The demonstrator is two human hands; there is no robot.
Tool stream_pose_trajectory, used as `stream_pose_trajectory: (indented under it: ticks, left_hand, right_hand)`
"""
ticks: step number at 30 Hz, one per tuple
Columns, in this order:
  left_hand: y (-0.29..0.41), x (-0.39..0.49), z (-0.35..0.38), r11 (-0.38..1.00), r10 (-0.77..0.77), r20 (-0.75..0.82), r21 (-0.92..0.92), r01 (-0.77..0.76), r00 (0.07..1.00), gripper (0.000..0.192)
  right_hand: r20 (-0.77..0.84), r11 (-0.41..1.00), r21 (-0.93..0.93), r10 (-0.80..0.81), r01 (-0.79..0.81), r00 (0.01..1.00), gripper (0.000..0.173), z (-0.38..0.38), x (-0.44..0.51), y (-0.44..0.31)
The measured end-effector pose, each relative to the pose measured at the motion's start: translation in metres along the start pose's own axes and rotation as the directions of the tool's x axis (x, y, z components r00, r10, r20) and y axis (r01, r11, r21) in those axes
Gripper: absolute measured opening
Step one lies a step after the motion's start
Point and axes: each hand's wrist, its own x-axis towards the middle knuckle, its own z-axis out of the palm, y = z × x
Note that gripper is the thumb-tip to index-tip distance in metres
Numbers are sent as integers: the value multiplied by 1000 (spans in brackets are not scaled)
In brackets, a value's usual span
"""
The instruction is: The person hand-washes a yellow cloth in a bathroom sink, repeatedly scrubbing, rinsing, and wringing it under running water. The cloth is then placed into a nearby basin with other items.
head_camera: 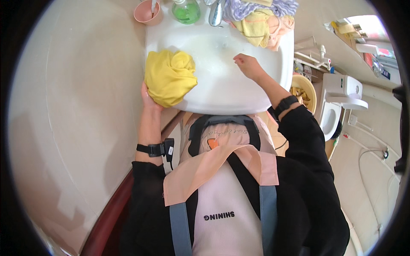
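Note:
My left hand (150,98) supports a bunched yellow cloth (171,76) from its left and lower side, at the left rim of a white washbasin (221,92). The cloth hides most of its fingers. Over the right half of the basin is my right hand (249,65), its fingers curled in and nothing visible in them. Cloudy water (211,59) seems to lie in the bowl. A chrome faucet (216,14) stands at the basin's back.
Behind the faucet's right side, purple, yellow and peach cloths (262,25) are heaped on the basin's edge. A green soap bottle (186,13) and a pink cup (147,14) stand at the back left. To the right are a yellow tub (309,88) and a toilet (330,118).

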Motion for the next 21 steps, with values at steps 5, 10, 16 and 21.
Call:
stream_pose_trajectory:
  ticks: [5, 10, 16, 21]
  left_hand:
    - [-4, -3, -1, 997, -73, -100, -29, 71, 992, 51]
    - [-10, -5, -12, 981, -171, -137, -116, 156, 976, 51]
    - [-20, -5, -22, 982, -152, -137, -131, 134, 979, 52]
    - [-24, 1, -18, 989, -137, -153, -73, 127, 979, 54]
  right_hand:
    - [100, 974, -221, 66, -43, 993, 33, 42, 63, -1]
    - [110, 887, -445, 195, -127, 975, 35, 80, 98, 11]
    - [104, 751, -638, 301, -168, 948, 34, 90, 115, 4]
    - [108, 765, -614, 325, -194, 940, 37, 78, 106, -3]
